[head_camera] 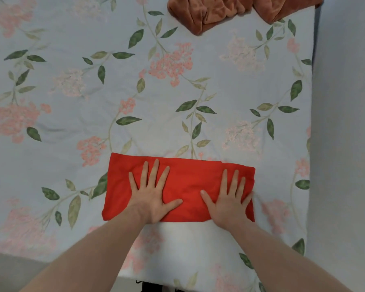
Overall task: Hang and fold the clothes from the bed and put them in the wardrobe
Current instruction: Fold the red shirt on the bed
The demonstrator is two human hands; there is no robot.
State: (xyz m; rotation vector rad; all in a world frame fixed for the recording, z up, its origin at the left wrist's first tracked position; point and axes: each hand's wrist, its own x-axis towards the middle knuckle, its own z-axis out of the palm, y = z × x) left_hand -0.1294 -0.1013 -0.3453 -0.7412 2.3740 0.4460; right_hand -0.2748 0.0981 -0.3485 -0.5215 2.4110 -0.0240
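1. A red garment (180,189) lies folded into a long flat band on the bed (72,123), near the bed's near edge and closer to its right edge than its left. The floral bedspread shows all round it.
2. The left hand (151,199) lies palm down on the left half of the band, its fingers (154,171) straight and spread wide, holding nothing; the thumb points inward toward the other hand.
3. The right hand (230,202) lies the same way on the right half, fingers straight and spread, the little finger reaching the band's right end. That edge of the hand is a little blurred.
4. Both palms bearing flat on the cloth reads as smoothing: pressing the fold down so the layers stay put and the creases set before a further fold. That is a judgement, not something shown.
5. The band's length suggests at least one more fold, end to end, before it suits a wardrobe shelf.
6. A brown garment (236,13) lies crumpled at the bed's far edge, toward the right corner, well apart from the red one and seemingly not yet dealt with.
7. The wardrobe is not in view.
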